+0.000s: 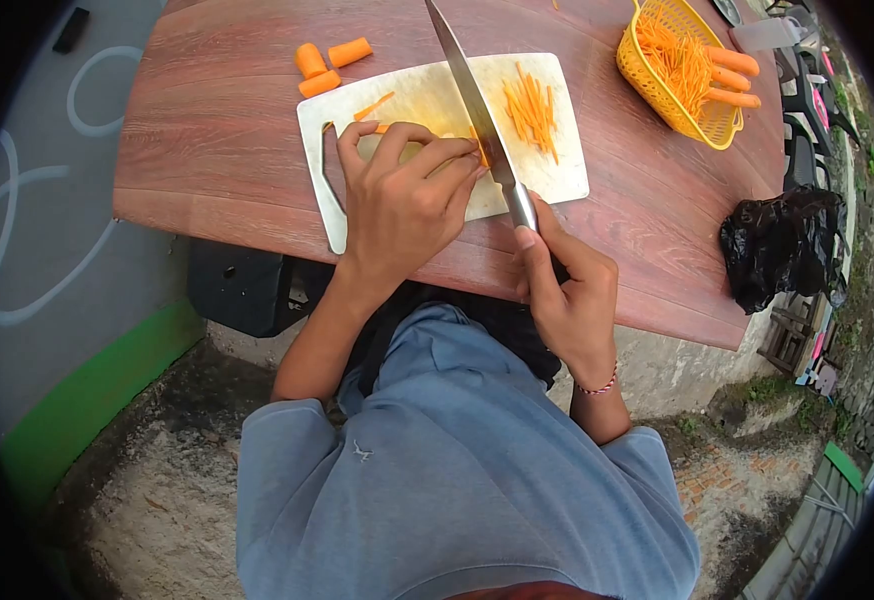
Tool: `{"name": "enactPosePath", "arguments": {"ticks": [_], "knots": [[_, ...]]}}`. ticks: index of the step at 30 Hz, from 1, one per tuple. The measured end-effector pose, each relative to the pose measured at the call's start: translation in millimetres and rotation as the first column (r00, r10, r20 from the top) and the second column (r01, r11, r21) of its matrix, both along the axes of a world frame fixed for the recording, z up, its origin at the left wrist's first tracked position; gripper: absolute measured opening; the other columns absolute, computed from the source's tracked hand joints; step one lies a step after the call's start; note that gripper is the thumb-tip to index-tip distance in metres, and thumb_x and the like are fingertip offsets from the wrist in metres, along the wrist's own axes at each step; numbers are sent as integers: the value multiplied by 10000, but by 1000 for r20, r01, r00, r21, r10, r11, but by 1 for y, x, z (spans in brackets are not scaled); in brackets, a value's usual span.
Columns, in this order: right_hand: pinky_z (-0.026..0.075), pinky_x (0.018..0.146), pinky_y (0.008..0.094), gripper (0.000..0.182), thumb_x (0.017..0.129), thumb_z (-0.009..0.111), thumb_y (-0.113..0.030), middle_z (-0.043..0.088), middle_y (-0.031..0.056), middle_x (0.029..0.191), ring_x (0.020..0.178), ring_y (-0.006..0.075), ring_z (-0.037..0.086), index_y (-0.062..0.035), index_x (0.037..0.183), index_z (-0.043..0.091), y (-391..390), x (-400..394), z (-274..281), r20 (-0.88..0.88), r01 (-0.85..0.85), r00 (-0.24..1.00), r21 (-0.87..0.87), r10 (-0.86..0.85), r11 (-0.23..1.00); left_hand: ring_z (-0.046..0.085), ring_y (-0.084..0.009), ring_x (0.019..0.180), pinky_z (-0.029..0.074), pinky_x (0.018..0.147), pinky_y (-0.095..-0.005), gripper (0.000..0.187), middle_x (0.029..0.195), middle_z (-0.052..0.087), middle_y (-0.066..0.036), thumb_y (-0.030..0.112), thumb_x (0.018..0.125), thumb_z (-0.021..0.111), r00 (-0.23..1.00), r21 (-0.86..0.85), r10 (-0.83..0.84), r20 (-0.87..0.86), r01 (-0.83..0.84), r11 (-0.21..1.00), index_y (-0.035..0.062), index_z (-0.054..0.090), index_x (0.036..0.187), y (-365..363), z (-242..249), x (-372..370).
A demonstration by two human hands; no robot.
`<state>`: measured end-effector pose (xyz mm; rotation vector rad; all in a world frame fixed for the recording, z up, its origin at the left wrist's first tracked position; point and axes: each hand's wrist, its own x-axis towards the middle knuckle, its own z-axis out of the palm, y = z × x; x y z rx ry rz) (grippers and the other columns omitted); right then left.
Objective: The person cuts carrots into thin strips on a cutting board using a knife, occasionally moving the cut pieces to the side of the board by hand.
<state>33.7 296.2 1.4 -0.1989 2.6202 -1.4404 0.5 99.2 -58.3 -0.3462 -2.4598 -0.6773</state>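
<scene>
- Head view: the carrot (485, 157) I'm cutting is on the white board (574, 172), mostly hidden beneath my left hand (409, 195).
- My left hand arches palm down, fingers bent and bunched, pinning that carrot; my forearm comes up from the near edge.
- My right hand (575, 285) has its fingers wrapped around the handle of one knife (474, 95), thumb along it, blade slanting away just beside my left fingertips.
- One heap of cut strips (530, 115) lies right of the blade; I can't count them.
- Three carrot chunks (309, 62) sit at the board's far left corner, on the tabletop (212, 130).
- Farther right, one yellow basket (654, 100) holds shreds (672, 58) and three whole carrots (732, 79).
</scene>
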Motion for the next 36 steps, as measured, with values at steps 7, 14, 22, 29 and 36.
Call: {"name": "enactPosePath", "arguments": {"ticks": [7, 14, 22, 29, 36], "knots": [[547, 651, 388, 336, 1038, 707, -81, 672, 223, 790, 643, 288, 688, 62, 1342, 709, 4, 8, 1, -71, -35, 997, 56, 39, 998, 670, -165, 1013, 349, 1084, -545, 93, 1060, 789, 73, 202, 868, 819, 1000, -12, -14, 11, 14, 1000, 145, 850, 935, -1, -1, 1], [542, 638, 421, 325, 1044, 701, -116, 687, 252, 808, 688, 375, 718, 59, 1316, 719, -10, -14, 0, -200, -70, 975, 156, 101, 985, 672, -170, 1011, 349, 1084, -550, 96, 1063, 791, 72, 203, 871, 821, 1000, -23, -23, 11, 23, 999, 135, 847, 933, -1, 1, 1], [522, 578, 385, 357, 1044, 712, -188, 667, 269, 729, 566, 280, 693, 54, 1305, 734, -8, -43, -13, -69, 9, 998, 5, -9, 1000, 669, -170, 1028, 354, 1081, -545, 148, 1101, 789, 67, 222, 878, 818, 1000, -26, -18, 5, 18, 999, 111, 850, 970, 1, 2, 5], [510, 610, 326, 347, 1045, 709, -121, 642, 179, 687, 595, 148, 627, 64, 1338, 722, 3, -16, 5, 48, -26, 999, 2, 26, 1000, 668, -177, 1028, 367, 1083, -542, 166, 1096, 775, 58, 233, 875, 819, 1000, -11, -22, -12, 21, 1000, 100, 846, 971, 2, 0, 5], [529, 641, 331, 354, 1044, 712, -112, 666, 192, 738, 637, 171, 662, 63, 1352, 715, 4, 1, 0, 45, 3, 999, -22, -2, 1000, 667, -185, 1022, 368, 1093, -545, 183, 1087, 768, 49, 238, 870, 818, 1000, -9, -25, -16, 25, 1000, 88, 841, 972, 2, 0, 4]]}}
